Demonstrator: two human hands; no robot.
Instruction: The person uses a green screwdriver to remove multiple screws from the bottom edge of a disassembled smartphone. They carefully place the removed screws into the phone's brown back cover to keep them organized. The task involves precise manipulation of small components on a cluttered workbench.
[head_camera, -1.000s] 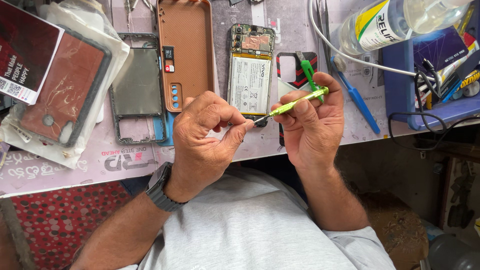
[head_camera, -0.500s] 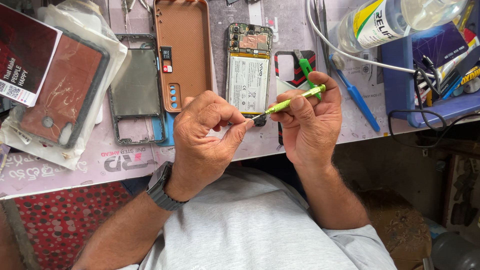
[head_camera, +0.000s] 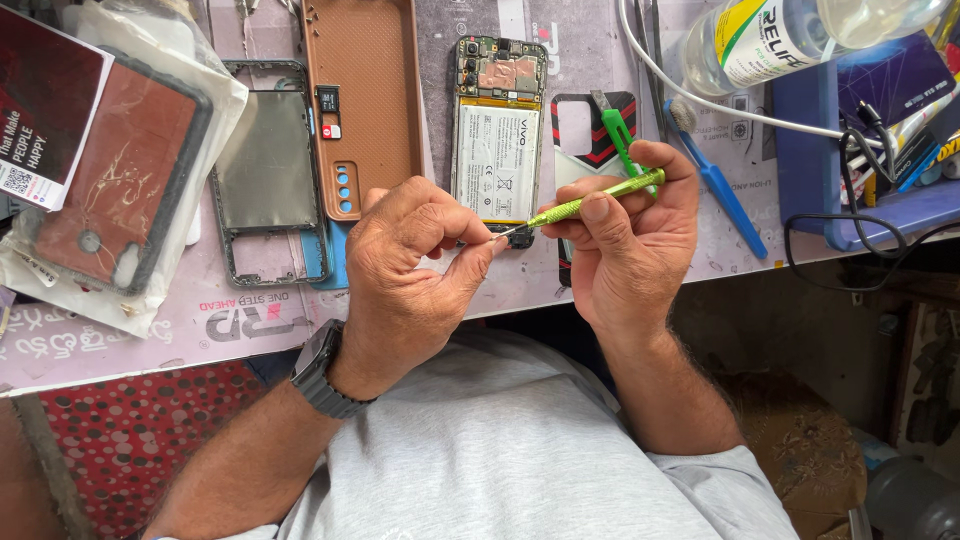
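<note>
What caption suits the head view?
Right hand holds a green screwdriver against a small part in the left hand.

Single head-worn view, looking steeply down from above the person's own chest, close over the left hand (head_camera: 415, 265) and right hand (head_camera: 625, 240), worktable edge (head_camera: 250, 335) just beyond the hands, floor below the wrists, no second view to overlap

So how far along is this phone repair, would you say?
Done: the phone lies opened on the mat, battery and circuit board bare, with the brown back cover and the grey frame set beside it. In hand: the right hand holds a green screwdriver, its tip at the left hand's pinched fingertips; what they pinch is hidden. Left: cover and frame lie apart from the phone.
</note>
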